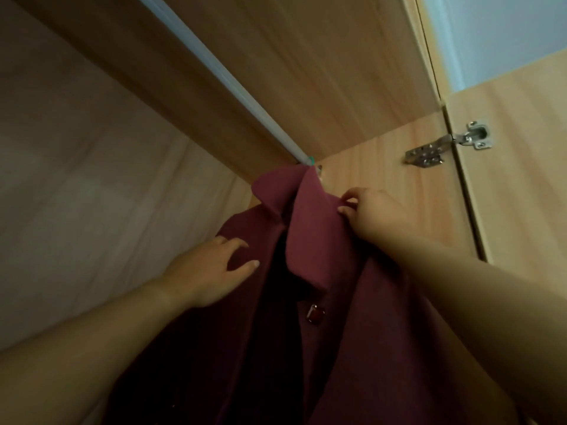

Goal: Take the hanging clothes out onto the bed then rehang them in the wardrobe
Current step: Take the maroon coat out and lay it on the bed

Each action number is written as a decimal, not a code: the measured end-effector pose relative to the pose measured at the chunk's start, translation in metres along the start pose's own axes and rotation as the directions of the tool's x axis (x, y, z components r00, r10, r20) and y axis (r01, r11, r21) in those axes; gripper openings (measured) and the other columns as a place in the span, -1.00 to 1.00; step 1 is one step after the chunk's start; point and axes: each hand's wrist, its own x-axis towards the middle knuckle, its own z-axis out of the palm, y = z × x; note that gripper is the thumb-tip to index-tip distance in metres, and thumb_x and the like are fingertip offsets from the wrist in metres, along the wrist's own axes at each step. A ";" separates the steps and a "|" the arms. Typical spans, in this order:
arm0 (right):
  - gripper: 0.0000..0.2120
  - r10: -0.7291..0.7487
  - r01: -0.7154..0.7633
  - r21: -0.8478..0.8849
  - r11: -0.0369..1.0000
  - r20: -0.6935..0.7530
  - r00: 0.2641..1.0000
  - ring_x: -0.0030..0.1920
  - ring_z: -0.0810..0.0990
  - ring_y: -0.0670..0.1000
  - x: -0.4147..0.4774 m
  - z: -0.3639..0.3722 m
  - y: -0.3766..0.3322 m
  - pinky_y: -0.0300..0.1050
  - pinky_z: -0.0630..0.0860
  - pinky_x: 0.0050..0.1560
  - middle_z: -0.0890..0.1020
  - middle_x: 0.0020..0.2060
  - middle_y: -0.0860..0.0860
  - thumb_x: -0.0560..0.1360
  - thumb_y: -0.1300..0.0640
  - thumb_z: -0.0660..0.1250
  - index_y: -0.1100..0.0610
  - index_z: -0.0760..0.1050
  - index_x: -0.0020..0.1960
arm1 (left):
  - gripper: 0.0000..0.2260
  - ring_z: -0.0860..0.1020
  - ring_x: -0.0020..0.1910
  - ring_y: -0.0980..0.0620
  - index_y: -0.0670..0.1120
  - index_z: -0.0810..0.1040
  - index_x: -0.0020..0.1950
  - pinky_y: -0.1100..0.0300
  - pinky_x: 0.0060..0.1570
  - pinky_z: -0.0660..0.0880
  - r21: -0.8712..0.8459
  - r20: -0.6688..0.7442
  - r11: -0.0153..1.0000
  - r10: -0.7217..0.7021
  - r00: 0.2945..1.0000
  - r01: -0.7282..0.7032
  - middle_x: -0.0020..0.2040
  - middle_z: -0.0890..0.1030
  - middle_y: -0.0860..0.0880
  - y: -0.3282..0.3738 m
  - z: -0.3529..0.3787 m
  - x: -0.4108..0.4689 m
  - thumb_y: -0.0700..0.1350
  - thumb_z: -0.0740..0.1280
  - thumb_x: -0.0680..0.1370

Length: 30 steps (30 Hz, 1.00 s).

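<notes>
Wardrobe (383, 185) holds one maroon coat (322, 240), hanging at the right end of the rail (214, 65), near the side wall and the door hinge (451, 142). Left hand (208, 271): fingers loosely spread, resting on the coat's shoulder. Right hand (374, 216): pinches the collar edge.

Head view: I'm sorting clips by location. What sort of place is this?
Most likely the inside of a wooden wardrobe: a pale hanging rail runs under its top panel, a dark red coat hangs at the rail's end, and a metal door hinge sits on the right.
</notes>
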 end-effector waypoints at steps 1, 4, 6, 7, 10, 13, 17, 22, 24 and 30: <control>-0.76 0.026 -0.025 0.050 0.998 -0.022 0.999 0.08 0.58 0.07 0.005 0.002 0.003 -0.14 0.47 -0.02 0.64 0.07 0.05 0.50 0.04 0.32 0.07 0.54 0.14 | -0.41 0.47 0.18 0.10 0.15 0.34 0.36 0.09 0.17 0.45 -0.017 -0.029 1.000 -0.009 1.000 0.008 0.30 0.45 0.07 -0.007 0.002 0.003 0.38 0.02 0.42; -0.85 0.123 -0.108 0.153 0.982 -0.093 0.988 0.01 0.60 0.04 0.015 0.007 0.011 -0.17 0.46 -0.07 0.67 0.00 0.03 0.47 0.09 0.36 0.02 0.61 0.03 | -0.42 0.48 0.16 0.12 0.15 0.37 0.34 0.08 0.15 0.47 -0.050 -0.070 0.998 -0.036 0.997 0.033 0.28 0.47 0.08 -0.027 0.008 0.012 0.38 0.03 0.42; -0.88 0.142 -0.118 0.156 0.981 -0.156 0.977 -0.01 0.61 0.06 0.023 0.008 0.013 -0.16 0.48 -0.06 0.67 -0.04 0.04 0.45 0.10 0.37 0.01 0.63 -0.03 | -0.43 0.48 0.16 0.11 0.14 0.37 0.34 0.08 0.16 0.46 -0.057 -0.086 0.998 -0.040 0.995 0.035 0.28 0.46 0.07 -0.035 0.011 0.018 0.37 0.04 0.43; -0.89 0.140 -0.112 0.153 0.982 -0.187 0.972 -0.02 0.61 0.06 0.028 0.007 0.014 -0.15 0.49 -0.06 0.67 -0.05 0.05 0.45 0.11 0.37 0.02 0.63 -0.05 | -0.45 0.47 0.17 0.12 0.13 0.37 0.34 0.08 0.17 0.45 -0.062 -0.094 0.998 -0.034 0.995 0.028 0.29 0.46 0.07 -0.037 0.011 0.022 0.36 0.05 0.45; -0.90 0.136 -0.091 0.177 0.980 -0.262 0.956 -0.08 0.62 0.06 0.043 0.001 0.019 -0.15 0.49 -0.10 0.67 -0.11 0.06 0.43 0.14 0.37 0.03 0.63 -0.09 | -0.48 0.46 0.17 0.14 0.13 0.38 0.34 0.11 0.17 0.44 -0.070 -0.111 0.998 -0.003 0.994 -0.005 0.28 0.46 0.08 -0.041 0.014 0.029 0.33 0.06 0.48; -0.83 0.151 -0.090 0.190 0.978 -0.338 0.929 -0.22 0.52 0.01 0.041 -0.007 0.021 -0.22 0.33 -0.20 0.66 -0.13 0.09 0.46 0.19 0.29 0.04 0.63 -0.05 | -0.37 0.47 0.11 0.18 0.18 0.37 0.32 0.13 0.14 0.46 -0.079 -0.116 0.996 0.024 0.993 -0.033 0.25 0.46 0.13 -0.045 0.017 0.028 0.45 -0.04 0.39; -0.84 0.062 0.003 0.231 0.973 -0.271 0.961 -0.22 0.51 0.01 0.031 -0.011 0.016 -0.33 0.28 -0.33 0.60 -0.20 0.11 0.51 0.18 0.30 0.07 0.62 0.04 | -0.26 0.50 0.06 0.20 0.21 0.36 0.31 0.14 0.13 0.47 -0.075 -0.137 0.996 0.036 0.990 -0.047 0.22 0.44 0.18 -0.044 0.020 0.018 0.49 -0.14 0.27; -0.85 0.081 0.002 0.414 0.910 -0.185 0.979 -0.21 0.59 -0.08 0.023 -0.005 0.017 -0.25 0.46 -0.15 0.67 -0.19 0.02 0.42 0.00 0.42 -0.04 0.63 -0.02 | -0.24 0.48 0.13 0.18 0.18 0.35 0.34 0.13 0.16 0.44 -0.062 -0.163 0.996 0.060 0.985 -0.071 0.26 0.42 0.16 -0.038 0.021 0.015 0.48 -0.15 0.27; -0.78 0.027 0.036 0.426 0.904 -0.140 0.990 -0.22 0.57 -0.11 0.017 -0.004 0.018 -0.25 0.44 -0.16 0.66 -0.20 -0.01 0.36 0.00 0.48 -0.01 0.64 0.00 | -0.14 0.46 0.18 0.14 0.15 0.34 0.36 0.11 0.16 0.44 -0.100 -0.156 0.992 0.066 0.986 -0.082 0.28 0.42 0.13 -0.035 0.018 0.017 0.55 -0.15 0.23; -0.68 0.039 0.009 0.396 0.918 -0.114 0.993 -0.13 0.56 -0.14 0.013 0.001 0.013 -0.44 0.34 -0.27 0.63 -0.17 -0.07 0.31 0.00 0.52 -0.04 0.63 0.06 | -0.23 0.45 0.21 0.16 0.24 0.27 0.42 0.11 0.20 0.43 -0.094 -0.132 0.994 0.045 0.990 -0.058 0.38 0.34 0.14 -0.035 0.024 0.011 0.49 -0.16 0.28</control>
